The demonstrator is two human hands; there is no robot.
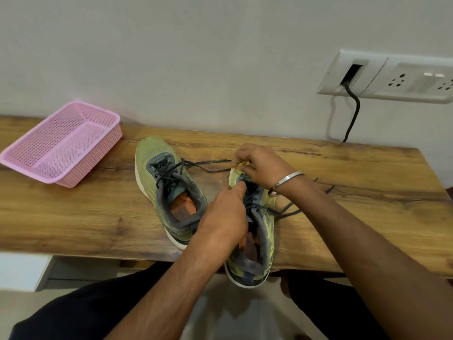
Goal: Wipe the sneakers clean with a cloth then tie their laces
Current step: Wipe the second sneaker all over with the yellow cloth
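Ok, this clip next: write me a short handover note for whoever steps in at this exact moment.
Left hand: holds the right sneaker at its laces.
Right hand: pinches a yellow cloth on that sneaker's toe.
Right sneaker: heel overhangs the table edge.
Left sneaker: flat on the table, laces untied.
Pink basket: far left.
Done: nothing certain.
Left: finish wiping; tie both sneakers' laces.

Yellow-green sneakers [255, 229], dark laces [208, 163]; pink mesh basket [61, 146]; wood-grain table [343, 204].

text: none legible | labels: none | brands: none readable | numbers: none
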